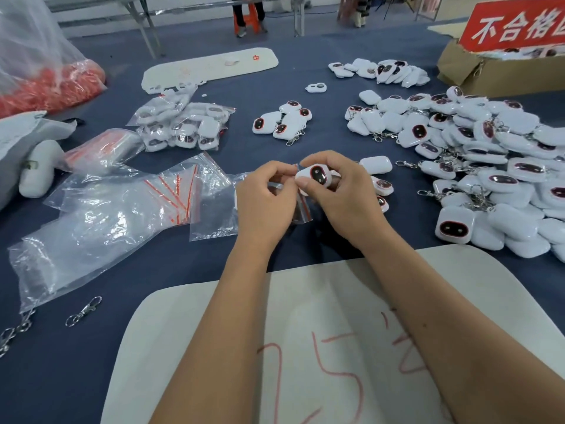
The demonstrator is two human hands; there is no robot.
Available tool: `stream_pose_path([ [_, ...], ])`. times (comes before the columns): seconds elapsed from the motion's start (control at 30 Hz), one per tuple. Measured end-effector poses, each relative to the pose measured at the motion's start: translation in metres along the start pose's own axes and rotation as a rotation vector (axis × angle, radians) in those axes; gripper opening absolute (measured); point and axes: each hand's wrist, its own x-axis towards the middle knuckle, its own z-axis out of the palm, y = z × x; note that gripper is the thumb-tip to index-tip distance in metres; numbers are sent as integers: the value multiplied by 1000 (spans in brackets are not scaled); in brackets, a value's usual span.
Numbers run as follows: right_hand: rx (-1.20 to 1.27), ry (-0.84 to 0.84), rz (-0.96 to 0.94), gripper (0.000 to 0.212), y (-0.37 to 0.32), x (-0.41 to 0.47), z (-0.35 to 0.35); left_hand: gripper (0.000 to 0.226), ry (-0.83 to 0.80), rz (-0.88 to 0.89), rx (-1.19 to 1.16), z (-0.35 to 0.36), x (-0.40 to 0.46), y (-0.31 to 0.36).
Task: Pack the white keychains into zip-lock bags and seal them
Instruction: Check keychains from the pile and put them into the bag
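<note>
Hard white plastic keychain [316,175], light and slick: right hand [336,197] pinches its edges. Left hand [263,203] pinches the limp zip-lock bag [301,209] mouth; likely best held at the rim.

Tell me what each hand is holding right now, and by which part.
The right hand grips a white keychain by its sides, dark face up. The left hand pinches the mouth of a small zip-lock bag beside it.

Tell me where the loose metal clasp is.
Head view, lower left: the metal clasp lies on the blue cloth, between the clear plastic bag and white board.
</note>
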Motion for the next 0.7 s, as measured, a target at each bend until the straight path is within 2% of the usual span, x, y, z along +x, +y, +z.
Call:
stream_pose_path([
  [0.1, 123, -79, 67, 43, 2, 2, -3, 8, -13, -24, -11, 1, 0, 0],
  [0.27, 283, -44, 127, 22, 6, 4, -6, 14, -34, -67, -53, 0, 2, -1],
  [0.47, 312, -147, 131, 35, 8, 7, -4, 11, -56, -96, -198, -4, 4, -1],
  [0.7, 357, -206, 160, 33, 0, 5, -5, 19, -98, -219, -235, -4, 6, -2],
])
